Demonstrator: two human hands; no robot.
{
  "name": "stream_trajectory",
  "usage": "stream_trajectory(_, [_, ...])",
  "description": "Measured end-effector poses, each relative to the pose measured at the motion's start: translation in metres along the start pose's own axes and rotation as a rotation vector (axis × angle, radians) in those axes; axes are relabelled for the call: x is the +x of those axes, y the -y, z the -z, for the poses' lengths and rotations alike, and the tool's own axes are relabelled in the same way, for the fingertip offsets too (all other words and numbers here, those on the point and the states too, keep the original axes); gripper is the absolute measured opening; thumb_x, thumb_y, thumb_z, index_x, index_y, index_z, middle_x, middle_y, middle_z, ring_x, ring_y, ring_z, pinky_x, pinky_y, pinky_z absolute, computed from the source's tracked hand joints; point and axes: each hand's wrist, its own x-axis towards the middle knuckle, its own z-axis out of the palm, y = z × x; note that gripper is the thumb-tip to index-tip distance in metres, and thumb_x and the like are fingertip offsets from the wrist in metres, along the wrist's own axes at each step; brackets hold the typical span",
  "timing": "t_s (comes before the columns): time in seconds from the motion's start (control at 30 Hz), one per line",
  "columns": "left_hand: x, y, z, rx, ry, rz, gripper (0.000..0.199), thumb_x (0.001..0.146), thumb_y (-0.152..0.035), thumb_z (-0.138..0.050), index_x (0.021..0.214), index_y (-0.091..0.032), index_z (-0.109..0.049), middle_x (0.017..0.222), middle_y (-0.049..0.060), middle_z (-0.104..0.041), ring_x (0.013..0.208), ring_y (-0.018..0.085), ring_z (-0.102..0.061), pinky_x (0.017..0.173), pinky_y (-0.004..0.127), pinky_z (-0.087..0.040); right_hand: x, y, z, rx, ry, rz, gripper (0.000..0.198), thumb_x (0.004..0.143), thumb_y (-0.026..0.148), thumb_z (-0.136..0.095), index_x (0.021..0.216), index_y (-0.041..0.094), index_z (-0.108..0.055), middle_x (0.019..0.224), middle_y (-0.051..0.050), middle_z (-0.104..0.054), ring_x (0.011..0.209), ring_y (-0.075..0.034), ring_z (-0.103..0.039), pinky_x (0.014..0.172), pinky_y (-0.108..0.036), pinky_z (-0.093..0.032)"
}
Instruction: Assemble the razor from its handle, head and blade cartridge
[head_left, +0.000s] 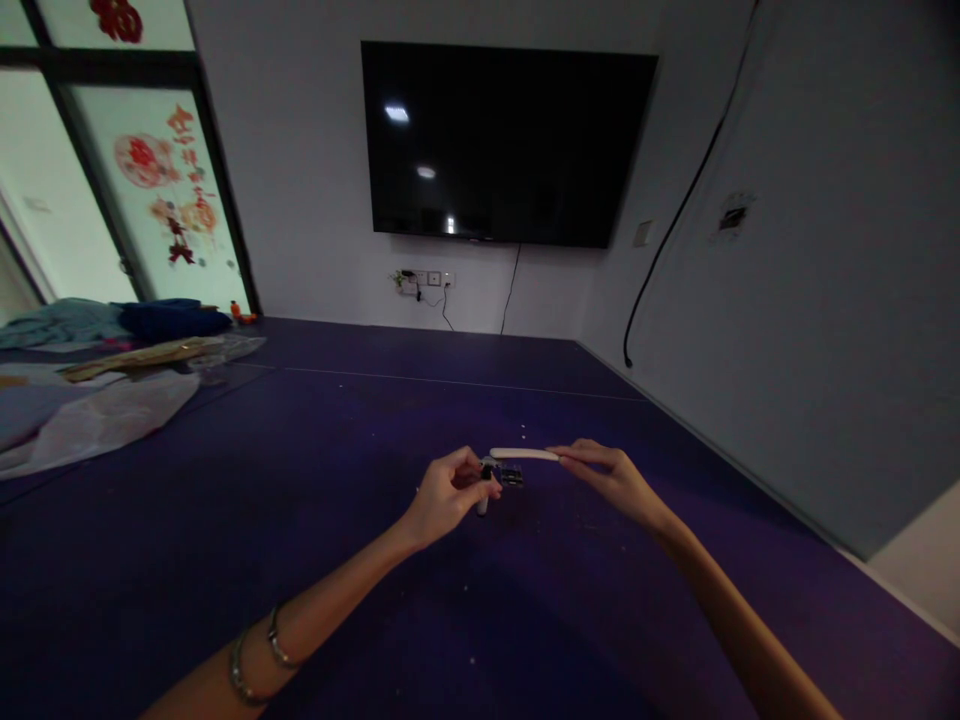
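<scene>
My left hand [450,495] pinches a small black-and-white part [487,472] between thumb and fingertips; its exact kind is too small to make out. A short pale cylinder [482,506] shows just below the thumb, partly hidden by it. Right beside these fingertips is a small dark piece that looks like a circuit board [511,476]; whether it is joined to the held part I cannot tell. Between thumb and fingers, my right hand [604,473] grips one end of a slim, pale, slightly curved stick [521,454]. The stick's far end reaches the part in my left hand.
The purple surface [300,600] carries scattered white specks. Plastic sheeting [112,425] and folded cloth [172,318] lie at the left, near a small orange bottle [235,310]. A television [510,145] hangs on the back wall. A black cable [679,210] dangles at the right.
</scene>
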Motion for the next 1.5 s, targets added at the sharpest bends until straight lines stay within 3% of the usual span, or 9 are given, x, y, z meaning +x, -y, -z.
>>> stream_trajectory(0.7, [0.0,0.004,0.0,-0.036,-0.002,0.003,0.021,0.07,-0.022,-0.064,0.069,-0.016,-0.044,0.071,0.004,-0.066,0.067,0.016,-0.063,0.057,0.027,-0.048,0.001,-0.006,-0.007,0.08,-0.02,0.022,0.029,0.082,0.039,-0.053,0.101,0.023,-0.068,0.086,-0.006,-0.064,0.079,-0.017,-0.056,0.073,-0.031,-0.042])
stream_trajectory(1.03, [-0.001,0.004,0.0,0.006,0.008,-0.005,0.02,0.07,-0.02,-0.064,0.068,-0.016,-0.044,0.072,0.004,-0.066,0.067,0.015,-0.062,0.061,0.027,-0.047,0.001,-0.007,-0.006,0.036,0.001,-0.004,0.029,0.082,0.039,-0.052,0.101,0.024,-0.068,0.087,-0.006,-0.066,0.079,-0.018,-0.056,0.073,-0.031,-0.042])
stream_trajectory(1.5, [0.0,0.014,0.002,0.121,-0.003,-0.007,0.019,0.069,-0.025,-0.065,0.07,-0.016,-0.048,0.07,0.002,-0.064,0.066,0.014,-0.062,0.061,0.026,-0.047,0.0,0.0,-0.005,-0.027,-0.003,0.065,0.027,0.083,0.036,-0.051,0.103,0.026,-0.066,0.084,-0.005,-0.063,0.08,-0.017,-0.054,0.073,-0.032,-0.042])
